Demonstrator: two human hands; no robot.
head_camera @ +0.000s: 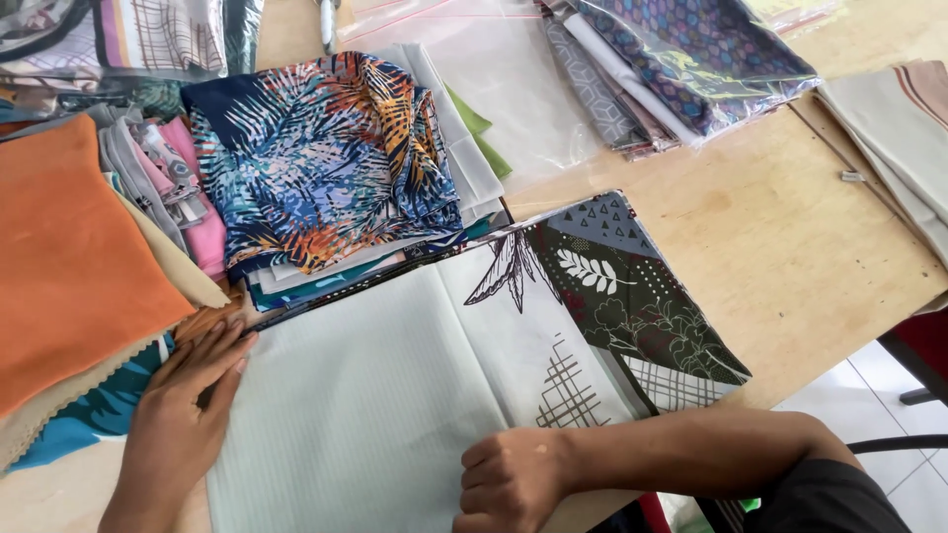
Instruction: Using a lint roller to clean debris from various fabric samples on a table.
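A folded pale green-white cloth [365, 405] with a dark leaf-and-grid print [632, 296] on its right part lies flat on the wooden table [790, 247]. My left hand [188, 410] rests flat and open on the cloth's left edge, fingers pointing up toward the fabric piles. My right hand [509, 484] is curled into a loose fist and presses on the cloth's near edge, with my forearm coming in from the right.
A blue and orange leaf-print fabric [326, 158] tops a stack behind the cloth. An orange cloth [69, 257] and pink folded pieces [193, 217] lie at left. Bagged patterned fabrics [681, 59] and clear plastic bags [513, 89] sit at the back; beige cloth [899, 128] at right.
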